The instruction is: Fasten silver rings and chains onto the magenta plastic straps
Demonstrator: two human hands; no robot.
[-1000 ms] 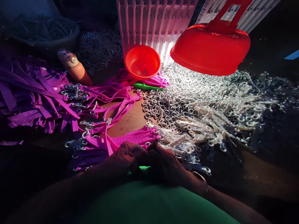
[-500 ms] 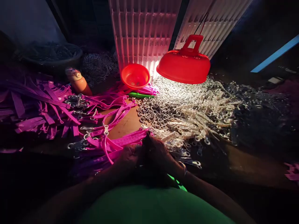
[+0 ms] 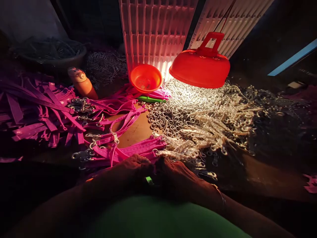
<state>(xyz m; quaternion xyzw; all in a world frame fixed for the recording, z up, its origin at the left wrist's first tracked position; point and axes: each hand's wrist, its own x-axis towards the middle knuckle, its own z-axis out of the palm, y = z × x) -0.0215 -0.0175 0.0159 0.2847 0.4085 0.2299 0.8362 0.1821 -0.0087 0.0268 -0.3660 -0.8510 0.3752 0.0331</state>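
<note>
The right hand [image 3: 179, 173] has been drawn back, uncovering the ends of the pink straps [image 3: 141, 147] on the counter [image 3: 135, 131] beyond the left hand [image 3: 131, 165]; handling is judged to be under way. Whether the fingers are clamped cannot be told in shadow. Rightward space is crowded by metal clips [image 3: 210, 127].

dim room, lit red hanging lamp [image 3: 200, 69], ribbed pale panels [image 3: 160, 33] behind, brown work surface [image 3: 135, 130], blue strip [image 3: 293, 59]

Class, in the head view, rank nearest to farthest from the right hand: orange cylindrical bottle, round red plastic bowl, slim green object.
1. Green object: ahead, slightly left.
2. Red bowl: just beyond it.
3. Orange bottle: far left.
</note>
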